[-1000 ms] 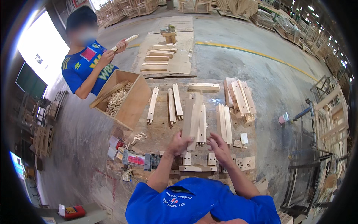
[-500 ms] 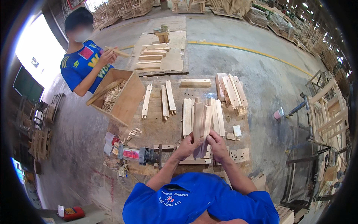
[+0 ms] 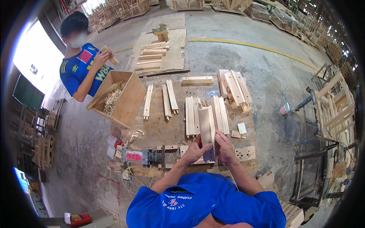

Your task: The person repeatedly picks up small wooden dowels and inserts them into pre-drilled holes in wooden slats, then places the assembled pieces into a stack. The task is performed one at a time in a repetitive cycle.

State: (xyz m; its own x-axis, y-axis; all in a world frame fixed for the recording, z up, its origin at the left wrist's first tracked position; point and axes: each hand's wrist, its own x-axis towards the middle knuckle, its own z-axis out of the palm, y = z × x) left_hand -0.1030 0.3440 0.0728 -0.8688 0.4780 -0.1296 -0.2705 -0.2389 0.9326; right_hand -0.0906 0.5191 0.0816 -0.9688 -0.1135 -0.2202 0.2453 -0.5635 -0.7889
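Note:
My left hand (image 3: 194, 151) and my right hand (image 3: 226, 148) are closed around the lower part of pale wooden rails (image 3: 207, 123) held lengthwise in front of me. The nearest rail hides most of what lies behind it, so how many I hold is unclear. Dowel ends show at the far end. Just beyond, upright-looking rows of similar rails (image 3: 219, 114) lie on the workbench (image 3: 154, 133), partly covered by the held wood. Close to my left hand is a clamp-like tool with a dark body and a clear, red-filled cylinder (image 3: 134, 155).
A wooden box (image 3: 131, 99) of dowels stands at the left, beside a co-worker (image 3: 84, 62) holding a wood piece. Stacked rails (image 3: 237, 89) lie at the far right of the bench; loose dowels (image 3: 135, 134) lie at left. A rack (image 3: 334, 110) stands on the right.
The held rails have come together and turned, so one broad face now shows where two diverging pieces showed before. My right hand has shifted slightly right. The co-worker's wood piece has tilted.

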